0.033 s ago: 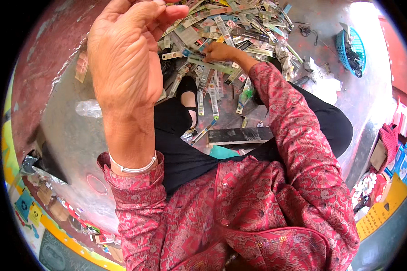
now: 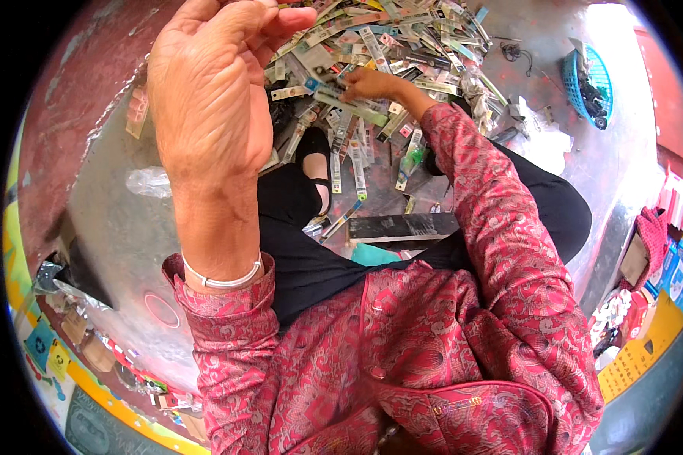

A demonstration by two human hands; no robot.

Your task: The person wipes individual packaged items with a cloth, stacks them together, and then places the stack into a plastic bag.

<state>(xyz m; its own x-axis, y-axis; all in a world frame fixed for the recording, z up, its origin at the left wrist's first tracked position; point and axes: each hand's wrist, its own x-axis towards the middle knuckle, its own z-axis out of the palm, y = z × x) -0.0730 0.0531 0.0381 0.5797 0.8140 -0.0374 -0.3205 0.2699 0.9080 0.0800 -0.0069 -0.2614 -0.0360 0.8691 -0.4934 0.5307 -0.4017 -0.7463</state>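
My left hand [image 2: 209, 114] is raised close to the camera with its back toward me. Its fingers curl in against the thumb at the top edge, and whatever lies between them is hidden. A thin white bangle [image 2: 224, 280] circles that wrist. My right hand [image 2: 368, 82], in a red patterned sleeve [image 2: 493, 227], reaches down into a heap of flat packets and strips [image 2: 402, 45] spread on the floor. Its fingers close on a long pale green packet [image 2: 353, 108] at the heap's near edge.
A blue plastic basket [image 2: 588, 80] sits at the far right of the grey floor [image 2: 121, 250]. Left of my knee lies a clear plastic bag [image 2: 148, 182]. A dark flat board [image 2: 402, 226] lies across my lap, and my black shoe [image 2: 315, 152] points at the heap. Coloured boxes [image 2: 679, 258] line the right.
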